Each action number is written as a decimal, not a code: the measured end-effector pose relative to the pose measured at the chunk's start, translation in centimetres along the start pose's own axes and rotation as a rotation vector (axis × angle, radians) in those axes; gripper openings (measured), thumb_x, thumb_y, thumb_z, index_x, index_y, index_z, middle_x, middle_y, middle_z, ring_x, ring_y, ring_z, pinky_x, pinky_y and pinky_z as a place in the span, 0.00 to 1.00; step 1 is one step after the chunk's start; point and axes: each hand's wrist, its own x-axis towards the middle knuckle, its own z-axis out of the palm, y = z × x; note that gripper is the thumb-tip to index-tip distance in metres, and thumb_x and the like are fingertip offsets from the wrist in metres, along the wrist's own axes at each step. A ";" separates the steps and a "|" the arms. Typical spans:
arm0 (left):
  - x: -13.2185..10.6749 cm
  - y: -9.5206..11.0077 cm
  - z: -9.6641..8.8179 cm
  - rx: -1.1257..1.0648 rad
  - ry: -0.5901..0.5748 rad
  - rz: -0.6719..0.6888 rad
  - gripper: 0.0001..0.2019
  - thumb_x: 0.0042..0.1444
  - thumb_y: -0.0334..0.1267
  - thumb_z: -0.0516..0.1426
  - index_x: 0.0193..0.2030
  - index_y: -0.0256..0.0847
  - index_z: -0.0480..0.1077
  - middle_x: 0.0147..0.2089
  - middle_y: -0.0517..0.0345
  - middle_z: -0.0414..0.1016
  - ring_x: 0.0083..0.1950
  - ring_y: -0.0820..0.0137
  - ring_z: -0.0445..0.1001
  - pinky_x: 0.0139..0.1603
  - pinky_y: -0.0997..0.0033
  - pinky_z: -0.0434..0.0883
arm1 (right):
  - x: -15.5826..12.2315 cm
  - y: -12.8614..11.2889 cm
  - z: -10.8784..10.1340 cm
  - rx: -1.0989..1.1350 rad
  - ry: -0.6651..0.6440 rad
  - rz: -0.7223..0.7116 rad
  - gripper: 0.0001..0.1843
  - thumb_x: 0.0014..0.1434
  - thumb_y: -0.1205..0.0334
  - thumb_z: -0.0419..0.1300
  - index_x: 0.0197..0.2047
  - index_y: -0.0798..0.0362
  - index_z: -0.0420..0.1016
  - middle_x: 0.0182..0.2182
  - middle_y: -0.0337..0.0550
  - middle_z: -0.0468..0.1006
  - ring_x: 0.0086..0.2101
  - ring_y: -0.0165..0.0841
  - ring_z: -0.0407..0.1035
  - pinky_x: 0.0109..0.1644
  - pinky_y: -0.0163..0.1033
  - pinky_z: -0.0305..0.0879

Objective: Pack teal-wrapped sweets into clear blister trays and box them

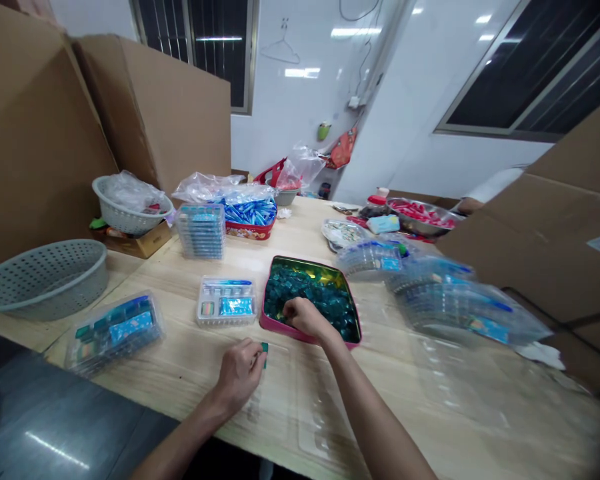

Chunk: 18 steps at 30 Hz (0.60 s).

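My left hand (241, 371) is closed over the table, its fingers pinching a small teal-green piece (265, 355) that sticks out past the fingertips. My right hand (304, 315) reaches into a pink-rimmed tin (311, 339) filled with small dark teal pieces (330, 297). Its fingers are curled at the near left of the heap, and whatever they grip is hidden. Left of the tin stands a clear compartment tray (226, 319) with a blue pen and a light-blue packet. Another filled clear tray (116, 333), with teal pieces in it, lies farther left.
Overlapping clear trays (430, 287) fan out on the right. Behind are stacked trays (201, 232), a red box of blue pens (250, 230) and a metal bowl of pink items (423, 217). A grey basket (45, 277) sits left; cardboard boxes (155, 107) flank the table. Another person's hand (469, 205) shows at right.
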 end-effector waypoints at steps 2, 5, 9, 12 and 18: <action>0.1 0.2 -0.4 -0.084 0.023 -0.014 0.12 0.57 0.33 0.50 0.26 0.36 0.70 0.26 0.57 0.69 0.28 0.72 0.68 0.29 0.74 0.60 | -0.6 0.1 -0.2 0.014 0.031 -0.001 0.10 0.39 0.77 0.56 0.24 0.55 0.75 0.21 0.40 0.76 0.26 0.32 0.69 0.29 0.32 0.58; 0.6 0.6 -0.7 -0.263 0.064 -0.085 0.08 0.54 0.32 0.52 0.28 0.36 0.71 0.28 0.56 0.70 0.29 0.72 0.69 0.28 0.75 0.63 | -2.4 -0.2 -0.7 0.225 0.085 0.016 0.05 0.45 0.70 0.58 0.29 0.56 0.74 0.23 0.40 0.75 0.25 0.31 0.68 0.29 0.33 0.59; 1.7 1.5 -0.3 -0.689 0.072 -0.204 0.12 0.47 0.32 0.57 0.40 0.36 0.71 0.39 0.52 0.74 0.37 0.69 0.73 0.35 0.73 0.69 | -5.5 -1.9 -0.5 0.919 0.013 0.049 0.12 0.43 0.59 0.67 0.30 0.56 0.74 0.23 0.38 0.75 0.24 0.29 0.68 0.29 0.34 0.61; 2.0 2.0 0.0 -0.960 0.031 -0.241 0.15 0.44 0.32 0.61 0.41 0.35 0.70 0.37 0.54 0.74 0.37 0.70 0.73 0.37 0.74 0.69 | -7.2 -3.3 0.9 1.129 -0.035 0.088 0.14 0.38 0.59 0.71 0.28 0.55 0.75 0.23 0.37 0.75 0.23 0.27 0.67 0.30 0.34 0.62; 0.8 0.8 -0.5 -0.864 -0.057 -0.348 0.09 0.41 0.31 0.60 0.33 0.34 0.71 0.24 0.62 0.69 0.25 0.76 0.67 0.28 0.77 0.63 | -8.5 -4.1 4.7 1.195 -0.074 0.175 0.12 0.38 0.61 0.70 0.26 0.54 0.72 0.19 0.35 0.72 0.20 0.26 0.64 0.26 0.32 0.59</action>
